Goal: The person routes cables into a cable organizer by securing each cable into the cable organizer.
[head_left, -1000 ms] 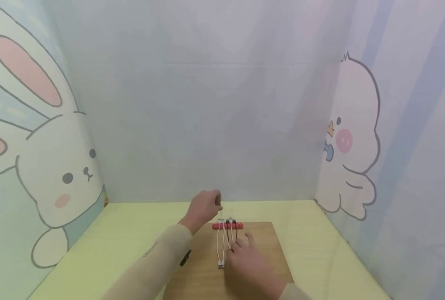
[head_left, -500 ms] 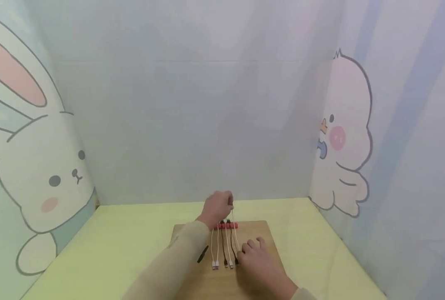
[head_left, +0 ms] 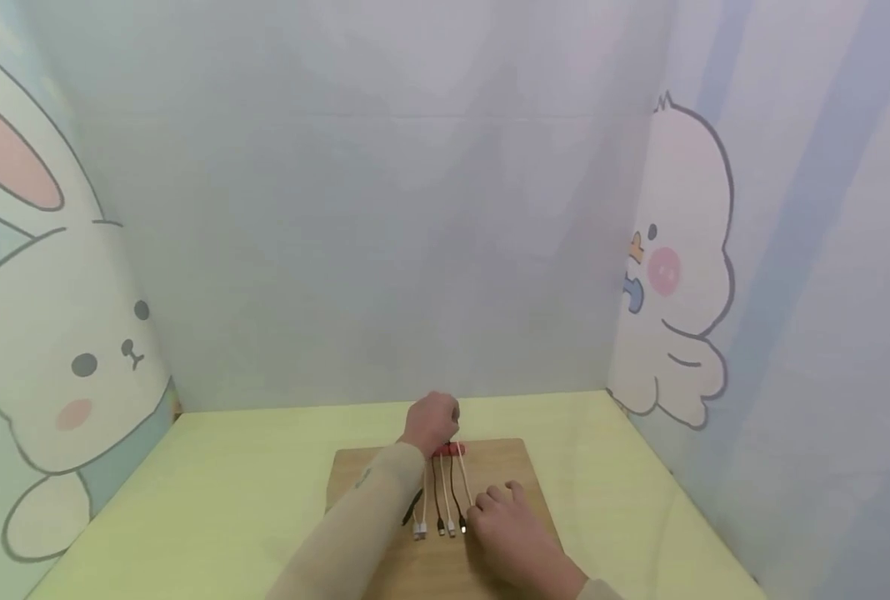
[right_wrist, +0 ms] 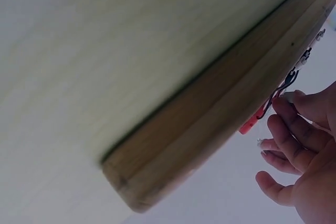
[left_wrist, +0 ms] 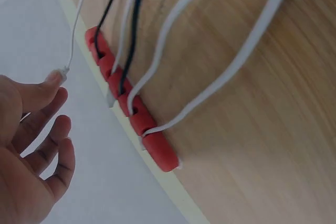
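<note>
At the far edge of the wooden board [head_left: 501, 471], my left hand [head_left: 432, 421] pinches a white connector [left_wrist: 64, 73] between thumb and forefinger. Its white cable [head_left: 463, 475] runs back toward my right hand [head_left: 516, 533]. Thumb and forefinger of that hand pinch a whitish end piece [right_wrist: 287, 96] low over the board. A red slotted cable holder [left_wrist: 160, 150] lies along the far edge, partly hidden by my left hand in the head view. Several white and black cables [left_wrist: 231, 69] sit in its slots. The pinched cable passes beside the holder's right end.
Several USB plugs [head_left: 451, 528] lie in a row on the board, left of my right hand. Around the board is a pale yellow table [head_left: 250, 483]. A grey cloth wall [head_left: 385, 250] stands behind, with cartoon-printed sides.
My left hand has moved right along the holder, carrying the white connector from its left part toward its right end. My right hand keeps its pinch near the board. The head view has shifted slightly.
</note>
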Tool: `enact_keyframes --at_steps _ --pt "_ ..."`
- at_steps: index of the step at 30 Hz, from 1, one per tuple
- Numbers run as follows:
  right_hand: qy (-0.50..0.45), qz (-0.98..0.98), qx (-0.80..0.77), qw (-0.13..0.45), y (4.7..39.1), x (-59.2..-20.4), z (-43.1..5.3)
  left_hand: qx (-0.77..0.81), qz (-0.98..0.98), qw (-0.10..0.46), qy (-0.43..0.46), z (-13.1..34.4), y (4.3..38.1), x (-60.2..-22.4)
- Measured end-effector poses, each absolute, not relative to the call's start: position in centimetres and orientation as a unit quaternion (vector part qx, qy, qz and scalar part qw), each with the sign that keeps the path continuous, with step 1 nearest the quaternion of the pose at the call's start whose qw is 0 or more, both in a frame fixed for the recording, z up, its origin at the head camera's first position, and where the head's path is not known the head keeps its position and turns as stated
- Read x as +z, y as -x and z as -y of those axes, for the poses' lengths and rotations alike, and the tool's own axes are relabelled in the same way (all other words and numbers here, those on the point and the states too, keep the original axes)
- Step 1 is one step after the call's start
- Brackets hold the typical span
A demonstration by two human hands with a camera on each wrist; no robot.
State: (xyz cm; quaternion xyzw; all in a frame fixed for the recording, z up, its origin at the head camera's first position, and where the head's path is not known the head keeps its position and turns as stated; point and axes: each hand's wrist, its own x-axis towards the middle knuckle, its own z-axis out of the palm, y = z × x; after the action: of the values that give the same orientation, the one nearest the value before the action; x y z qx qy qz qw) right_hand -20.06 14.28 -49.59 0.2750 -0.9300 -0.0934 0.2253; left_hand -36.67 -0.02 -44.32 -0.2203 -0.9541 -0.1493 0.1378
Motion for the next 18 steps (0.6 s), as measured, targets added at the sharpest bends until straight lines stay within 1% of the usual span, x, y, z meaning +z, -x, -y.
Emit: enact_keyframes --at_steps 9,12,18 --pt "-0.269 0.934 -0.089 0.219 20.7 -49.6 -13.8 -0.093 0.967 0.131 0.199 0.1 37.5 -45.9" --pt "-0.276 0.932 -0.09 0.215 20.9 -49.5 -13.7 -0.084 0.97 0.117 0.197 -0.1 37.8 -46.3" --pt "-0.284 0.935 -0.099 0.185 20.7 -49.1 -13.3 -0.077 0.974 0.094 0.192 -0.7 38.1 -46.5"
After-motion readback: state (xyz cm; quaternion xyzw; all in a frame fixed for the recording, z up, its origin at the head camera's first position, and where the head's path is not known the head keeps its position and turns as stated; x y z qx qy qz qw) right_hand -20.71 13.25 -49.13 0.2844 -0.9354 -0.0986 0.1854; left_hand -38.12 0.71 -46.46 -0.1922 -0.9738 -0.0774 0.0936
